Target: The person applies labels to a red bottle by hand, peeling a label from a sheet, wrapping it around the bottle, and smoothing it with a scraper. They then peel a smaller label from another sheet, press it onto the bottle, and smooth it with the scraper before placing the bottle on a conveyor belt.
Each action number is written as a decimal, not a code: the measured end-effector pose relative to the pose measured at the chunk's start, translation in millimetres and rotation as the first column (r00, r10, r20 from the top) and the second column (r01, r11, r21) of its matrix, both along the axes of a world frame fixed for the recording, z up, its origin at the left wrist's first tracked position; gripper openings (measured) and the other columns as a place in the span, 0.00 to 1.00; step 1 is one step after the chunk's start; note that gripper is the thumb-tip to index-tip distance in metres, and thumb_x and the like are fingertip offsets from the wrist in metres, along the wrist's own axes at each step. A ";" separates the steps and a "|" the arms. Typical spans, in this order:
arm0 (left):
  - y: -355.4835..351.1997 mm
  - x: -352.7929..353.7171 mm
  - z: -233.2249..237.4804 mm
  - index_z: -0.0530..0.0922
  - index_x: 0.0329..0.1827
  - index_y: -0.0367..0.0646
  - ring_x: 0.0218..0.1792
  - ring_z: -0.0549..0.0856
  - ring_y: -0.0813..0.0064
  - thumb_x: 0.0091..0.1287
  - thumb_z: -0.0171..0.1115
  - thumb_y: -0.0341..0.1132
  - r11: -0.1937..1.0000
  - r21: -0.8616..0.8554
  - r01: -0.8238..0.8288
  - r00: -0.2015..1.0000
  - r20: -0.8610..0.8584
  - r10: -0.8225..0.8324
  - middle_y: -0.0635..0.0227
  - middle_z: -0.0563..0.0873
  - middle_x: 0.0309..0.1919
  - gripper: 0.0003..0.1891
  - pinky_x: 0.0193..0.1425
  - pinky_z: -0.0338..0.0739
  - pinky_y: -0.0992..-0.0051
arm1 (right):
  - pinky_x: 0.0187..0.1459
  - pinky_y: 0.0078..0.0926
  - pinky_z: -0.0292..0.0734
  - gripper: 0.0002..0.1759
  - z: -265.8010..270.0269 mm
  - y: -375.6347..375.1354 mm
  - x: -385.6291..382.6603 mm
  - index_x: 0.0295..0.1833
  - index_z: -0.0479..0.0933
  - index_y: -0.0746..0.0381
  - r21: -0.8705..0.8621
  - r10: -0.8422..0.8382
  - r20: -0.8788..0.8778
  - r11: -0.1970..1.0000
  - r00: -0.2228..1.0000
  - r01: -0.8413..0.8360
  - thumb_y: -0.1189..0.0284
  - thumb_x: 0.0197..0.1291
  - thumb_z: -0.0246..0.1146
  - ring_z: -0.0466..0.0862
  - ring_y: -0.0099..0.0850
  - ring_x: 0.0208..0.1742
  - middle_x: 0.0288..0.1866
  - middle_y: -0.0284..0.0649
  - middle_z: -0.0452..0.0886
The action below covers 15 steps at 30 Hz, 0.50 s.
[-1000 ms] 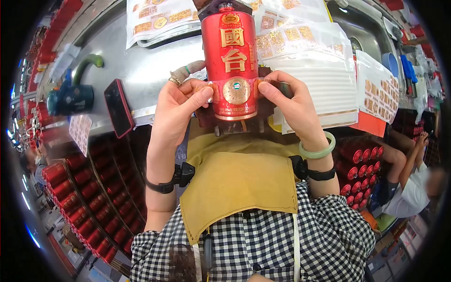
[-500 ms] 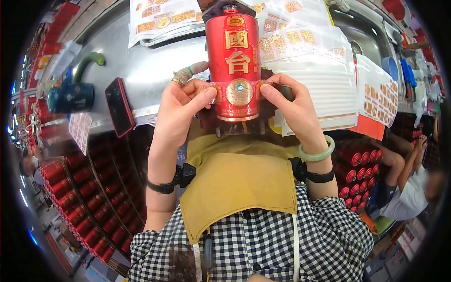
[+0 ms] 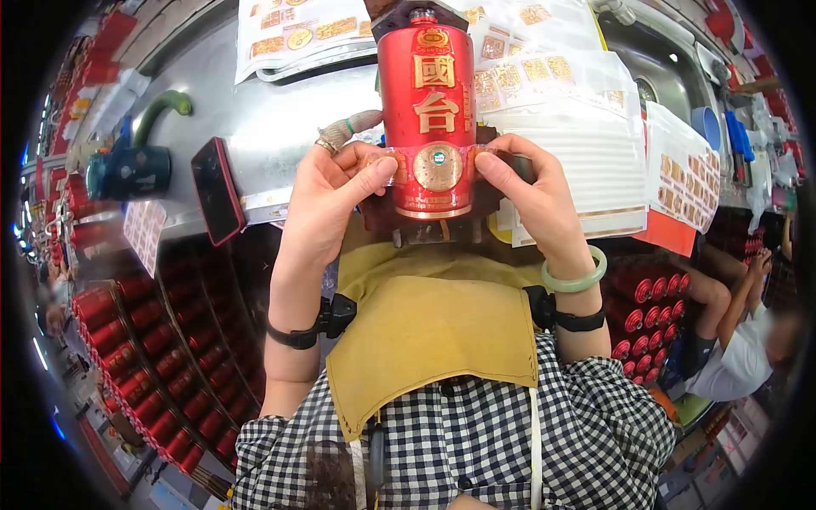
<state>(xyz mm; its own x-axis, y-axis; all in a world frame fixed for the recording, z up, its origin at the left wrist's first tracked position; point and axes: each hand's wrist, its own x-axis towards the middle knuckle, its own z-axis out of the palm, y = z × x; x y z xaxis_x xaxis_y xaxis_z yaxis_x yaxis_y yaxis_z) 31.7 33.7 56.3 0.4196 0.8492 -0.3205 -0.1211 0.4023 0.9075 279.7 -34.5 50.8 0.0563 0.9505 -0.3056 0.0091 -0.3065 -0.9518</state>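
Note:
A red bottle (image 3: pixel 428 68) with large raised gold characters lies in front of me, its dark cap end away from me. Across its lower part stretches a clear sticker strip (image 3: pixel 438 166) with a round gold emblem and a small green-white dot in the middle. The strip's left end is pinched between thumb and fingers of my left hand (image 3: pixel 340 178), which wears ribbed finger cots on a finger. On the other side, my right hand (image 3: pixel 531 178) pinches the right end, thumb on top. A dark support, partly hidden, sits under the bottle.
Sheets of gold stickers (image 3: pixel 306 34) lie behind on the metal table, with more sheets (image 3: pixel 552 127) at right. A phone (image 3: pixel 218 191) and a teal mug (image 3: pixel 127 174) stand left. Racked red bottles (image 3: pixel 161 357) fill the lower left. Another person (image 3: pixel 739 340) sits at right.
The bottle and the strip have shifted very slightly right in view, along with my hands. Both hands keep their pinch on the strip's ends.

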 end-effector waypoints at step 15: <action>-2.8 1.9 1.0 0.72 0.78 0.36 0.44 0.82 0.83 0.74 0.71 0.30 0.999 0.040 0.001 0.998 -0.069 0.002 0.73 0.84 0.42 0.31 0.47 0.75 0.80 | 0.49 0.22 0.78 0.12 -10.5 -0.8 0.4 0.51 0.84 0.66 0.042 -0.061 -0.007 0.997 0.998 0.061 0.69 0.70 0.71 0.81 0.19 0.43 0.41 0.33 0.88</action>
<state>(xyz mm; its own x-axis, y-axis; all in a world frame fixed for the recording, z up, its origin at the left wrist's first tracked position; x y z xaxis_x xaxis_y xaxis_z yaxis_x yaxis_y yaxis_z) 33.6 30.9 57.3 0.3972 0.8621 -0.3147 -0.0582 0.3659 0.9288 280.1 -35.3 40.3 0.1133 0.9573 -0.2660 -0.0139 -0.2661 -0.9638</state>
